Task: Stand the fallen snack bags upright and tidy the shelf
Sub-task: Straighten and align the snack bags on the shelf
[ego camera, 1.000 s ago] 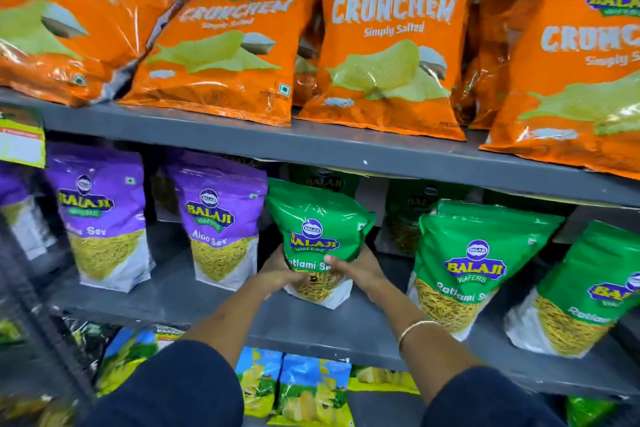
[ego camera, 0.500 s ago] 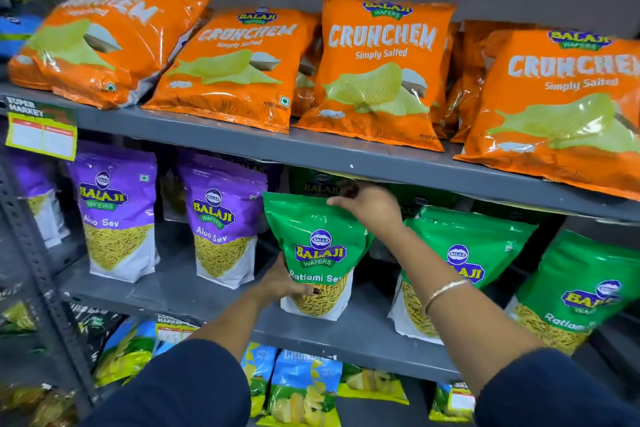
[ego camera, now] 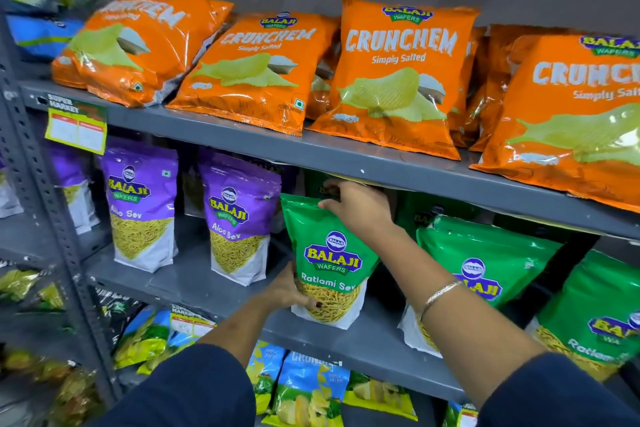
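A green Ratlami Sev bag stands upright on the grey middle shelf. My left hand grips its lower left side. My right hand pinches its top right corner, just under the upper shelf. Two more green bags lean to the right of it. Two purple Aloo Sev bags stand to its left. Orange Crunchem bags lie leaning back along the upper shelf.
A slotted grey upright bounds the shelves on the left, with a yellow price tag on the upper shelf edge. Blue and yellow chip bags fill the bottom shelf. More green bags sit hidden behind the front row.
My right hand left the bag's lower front and rose to its top corner. My left hand stayed low on the bag. The view tilted up and shifted left.
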